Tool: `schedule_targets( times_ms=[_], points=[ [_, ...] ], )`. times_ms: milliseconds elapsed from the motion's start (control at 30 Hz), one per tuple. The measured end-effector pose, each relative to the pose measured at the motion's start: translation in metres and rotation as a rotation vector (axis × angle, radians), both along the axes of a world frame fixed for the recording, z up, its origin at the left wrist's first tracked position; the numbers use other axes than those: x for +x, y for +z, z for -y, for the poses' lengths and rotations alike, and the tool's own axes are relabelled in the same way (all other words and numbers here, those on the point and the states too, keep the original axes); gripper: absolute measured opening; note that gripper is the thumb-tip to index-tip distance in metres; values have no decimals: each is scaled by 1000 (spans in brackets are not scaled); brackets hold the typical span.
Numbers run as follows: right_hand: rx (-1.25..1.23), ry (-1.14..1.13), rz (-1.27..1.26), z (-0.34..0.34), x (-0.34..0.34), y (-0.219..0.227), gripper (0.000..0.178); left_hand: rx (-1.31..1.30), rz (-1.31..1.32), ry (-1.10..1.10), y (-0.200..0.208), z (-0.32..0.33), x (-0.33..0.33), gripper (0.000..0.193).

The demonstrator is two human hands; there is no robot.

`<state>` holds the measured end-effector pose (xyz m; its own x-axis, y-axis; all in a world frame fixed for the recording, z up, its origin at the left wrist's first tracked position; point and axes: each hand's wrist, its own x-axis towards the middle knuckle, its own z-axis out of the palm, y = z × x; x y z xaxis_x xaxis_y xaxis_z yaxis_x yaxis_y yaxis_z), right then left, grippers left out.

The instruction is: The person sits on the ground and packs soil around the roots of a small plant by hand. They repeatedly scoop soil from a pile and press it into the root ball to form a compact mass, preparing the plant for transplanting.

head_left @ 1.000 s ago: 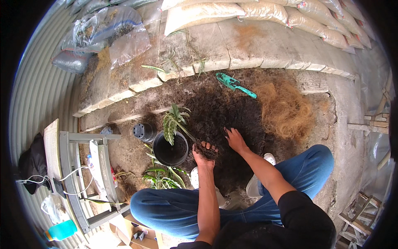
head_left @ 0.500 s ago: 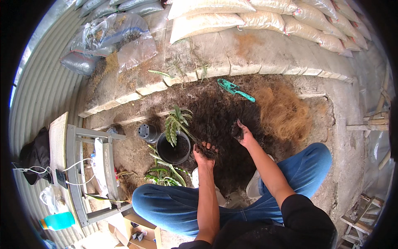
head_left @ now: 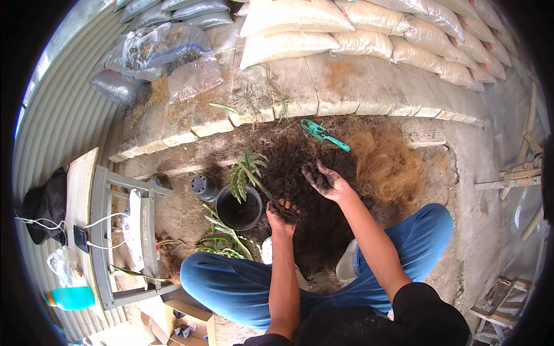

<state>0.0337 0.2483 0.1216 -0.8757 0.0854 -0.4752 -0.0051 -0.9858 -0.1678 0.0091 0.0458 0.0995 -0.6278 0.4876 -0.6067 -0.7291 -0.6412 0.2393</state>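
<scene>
Gripping the soil-caked root end of a green, pale-marked leafy plant (head_left: pixel 244 173), the left hand (head_left: pixel 281 214) is curled palm-up over the left edge of a loose, dark brown soil heap (head_left: pixel 283 153). From that grip the stem slants away leftward, its leaves hanging at the far rim of a round black plastic pot (head_left: pixel 254 221). Well apart from the plant and the left hand, the right hand (head_left: pixel 327 181) is cupped palm-up, loosely bearing dark soil. Near the heap's far edge lies a teal trowel (head_left: pixel 325 135).
</scene>
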Motion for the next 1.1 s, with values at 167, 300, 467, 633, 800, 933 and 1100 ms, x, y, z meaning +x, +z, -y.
schedule_targets(
  times_ms=[167, 300, 467, 633, 800, 933, 1100],
  points=[
    [-309, -119, 12, 3, 13, -9, 22, 18, 14, 7, 5, -2, 0, 42],
    [-42, -160, 34, 22, 26, 0, 28, 43, 28, -3, 6, -1, 0, 42],
    [329, -170, 102, 10, 35, -7, 34, 37, 25, -8, 8, -2, 1, 41],
    [768, -70, 273, 3, 47, -11, 33, 70, 58, 17, 7, -2, -1, 39],
    [387, -63, 208, 20, 43, 6, 41, 46, 45, 0, 4, -2, 0, 39],
    [530, 17, 89, 43, 36, 29, 42, 13, 34, 16, 1, -5, -1, 40],
    [1154, 31, 93, 78, 20, 46, 36, 134, -34, 36, -6, -3, 0, 32]
  ],
)
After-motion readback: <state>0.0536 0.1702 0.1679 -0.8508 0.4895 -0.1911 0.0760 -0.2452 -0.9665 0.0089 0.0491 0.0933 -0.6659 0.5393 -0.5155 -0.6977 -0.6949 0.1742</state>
